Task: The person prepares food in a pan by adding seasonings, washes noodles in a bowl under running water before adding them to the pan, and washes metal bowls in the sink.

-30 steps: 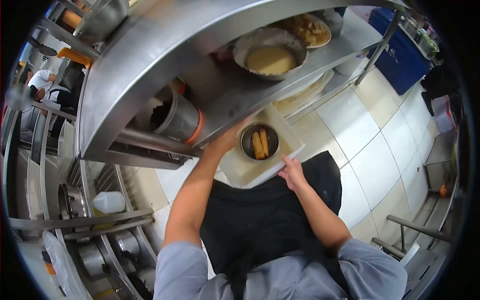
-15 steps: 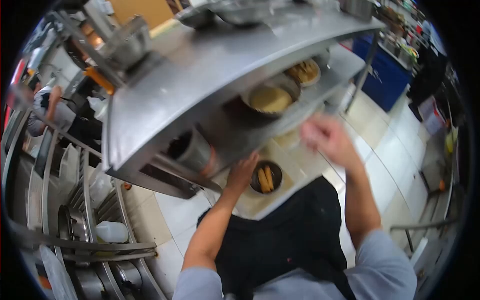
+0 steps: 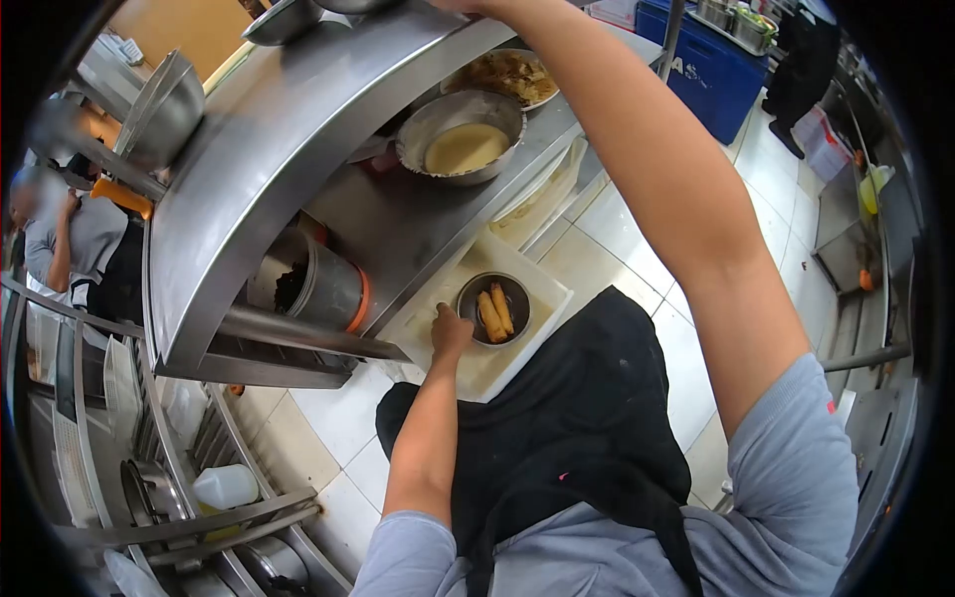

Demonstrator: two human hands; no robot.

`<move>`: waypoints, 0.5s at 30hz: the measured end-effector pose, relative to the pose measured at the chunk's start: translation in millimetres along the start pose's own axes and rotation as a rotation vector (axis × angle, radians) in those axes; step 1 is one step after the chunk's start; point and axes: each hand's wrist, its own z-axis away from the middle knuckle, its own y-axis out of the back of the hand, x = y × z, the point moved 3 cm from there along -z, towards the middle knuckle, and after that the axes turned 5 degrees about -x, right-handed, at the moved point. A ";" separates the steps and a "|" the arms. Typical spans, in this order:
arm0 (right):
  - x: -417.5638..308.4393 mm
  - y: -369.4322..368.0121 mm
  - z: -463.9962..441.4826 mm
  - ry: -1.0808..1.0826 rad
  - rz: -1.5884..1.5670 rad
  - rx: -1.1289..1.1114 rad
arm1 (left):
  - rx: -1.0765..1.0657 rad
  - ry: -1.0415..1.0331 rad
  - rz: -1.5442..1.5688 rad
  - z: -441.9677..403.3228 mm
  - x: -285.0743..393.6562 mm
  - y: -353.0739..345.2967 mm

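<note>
A round metal bowl [image 3: 466, 298] holds two golden fried rolls [image 3: 494, 312] and sits inside a white plastic bin [image 3: 482, 383] below the shelf. Beside the bowl's left rim is my left hand [image 3: 453, 330], with its fingers curled down. Whether they grip the rim or something under them is hidden. My right arm stretches up over the metal counter [image 3: 338, 75]. Only a sliver of my right hand [image 3: 466, 4] shows at the top edge, its fingers cut off by the frame.
On the lower shelf stand a metal bowl of pale batter [image 3: 466, 149], a bowl of brownish food [image 3: 512, 78] and a tub with dark contents [image 3: 313, 284]. A rack [image 3: 199, 448] is at left. Another person [image 3: 85, 234] is beyond it; someone in dark trousers [image 3: 796, 70] stands at upper right.
My right hand has moved up from beside the shelf to the counter at the top edge. My left hand has shifted down and left, and its fingers look more curled. The view has turned.
</note>
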 end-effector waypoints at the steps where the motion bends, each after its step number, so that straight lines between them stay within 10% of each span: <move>1: -4.2 2.5 3.2 0.015 -0.020 0.062 | 0.000 -0.002 -0.006 2.6 -2.1 0.3; 15: -0.7 18.3 19.8 -0.065 -0.079 0.361 | -0.191 -0.188 0.852 132.4 43.9 136.8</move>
